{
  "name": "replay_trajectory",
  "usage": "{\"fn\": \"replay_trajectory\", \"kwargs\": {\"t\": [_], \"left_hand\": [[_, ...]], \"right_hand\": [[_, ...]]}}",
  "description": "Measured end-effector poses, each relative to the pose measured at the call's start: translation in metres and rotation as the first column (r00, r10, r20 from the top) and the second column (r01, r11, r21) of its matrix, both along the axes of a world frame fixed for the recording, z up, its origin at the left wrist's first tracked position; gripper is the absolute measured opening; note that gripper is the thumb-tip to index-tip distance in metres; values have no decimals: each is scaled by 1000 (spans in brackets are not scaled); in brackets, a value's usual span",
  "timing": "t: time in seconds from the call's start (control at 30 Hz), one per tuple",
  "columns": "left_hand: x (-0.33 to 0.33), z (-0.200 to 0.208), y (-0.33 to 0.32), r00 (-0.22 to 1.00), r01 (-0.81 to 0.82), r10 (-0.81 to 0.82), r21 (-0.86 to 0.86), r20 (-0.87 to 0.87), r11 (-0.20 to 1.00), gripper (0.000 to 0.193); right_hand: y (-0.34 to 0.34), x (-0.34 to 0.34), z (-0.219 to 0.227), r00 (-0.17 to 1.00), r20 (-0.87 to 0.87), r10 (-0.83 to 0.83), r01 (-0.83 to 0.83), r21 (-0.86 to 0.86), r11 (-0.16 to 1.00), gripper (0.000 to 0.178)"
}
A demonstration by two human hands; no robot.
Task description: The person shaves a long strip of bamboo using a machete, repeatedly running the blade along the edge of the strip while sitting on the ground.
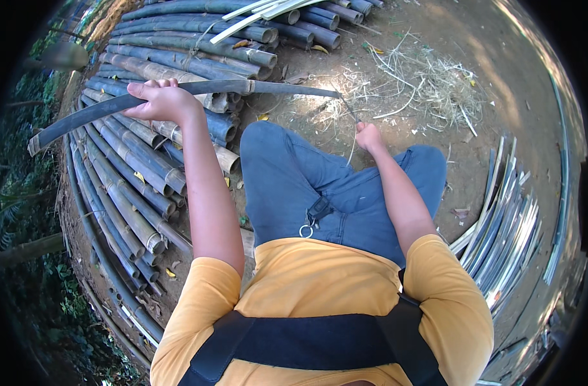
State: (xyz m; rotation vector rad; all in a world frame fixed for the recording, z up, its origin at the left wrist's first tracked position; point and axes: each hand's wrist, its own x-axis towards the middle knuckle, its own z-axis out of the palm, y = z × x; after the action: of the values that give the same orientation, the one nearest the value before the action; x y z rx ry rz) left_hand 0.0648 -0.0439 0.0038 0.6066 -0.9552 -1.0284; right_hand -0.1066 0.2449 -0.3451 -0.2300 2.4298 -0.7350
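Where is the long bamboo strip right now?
The long bamboo strip lies across the head view's upper left, gripped by the left hand above the stacked bamboo poles.

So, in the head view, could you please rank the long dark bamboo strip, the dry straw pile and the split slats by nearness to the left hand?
1. Long dark bamboo strip: in the left hand.
2. Dry straw pile: ahead, to the right.
3. Split slats: far right.

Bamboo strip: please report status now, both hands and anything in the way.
Left hand closed on the long bamboo strip, held level. Right hand low by the knee, gripping something thin, unclear what. Stacked bamboo poles close beneath the strip.
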Motion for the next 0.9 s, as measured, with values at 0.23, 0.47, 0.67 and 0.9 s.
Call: {"fn": "replay_trajectory", "kwargs": {"t": [0.23, 0.47, 0.67, 0.9], "left_hand": [[-1, -1, -7, 999, -23, 24, 40, -26, 999, 52], [14, -10, -19, 1000, -15, 16, 49, -8, 999, 73], [9, -14, -31, 999, -53, 53, 90, 4, 995, 73], [32, -33, -51, 985, -172, 168, 155, 39, 973, 69]], "right_hand": [[-17, 37, 21, 970, -167, 175, -206, -191, 960, 20], [-15, 30, 39, 988, -31, 150, -153, -255, 955, 21], [-26, 30, 53, 973, -32, 230, -232, -142, 962, 21], [-42, 63, 103, 983, -35, 182, -183, -59, 981, 25]]}}
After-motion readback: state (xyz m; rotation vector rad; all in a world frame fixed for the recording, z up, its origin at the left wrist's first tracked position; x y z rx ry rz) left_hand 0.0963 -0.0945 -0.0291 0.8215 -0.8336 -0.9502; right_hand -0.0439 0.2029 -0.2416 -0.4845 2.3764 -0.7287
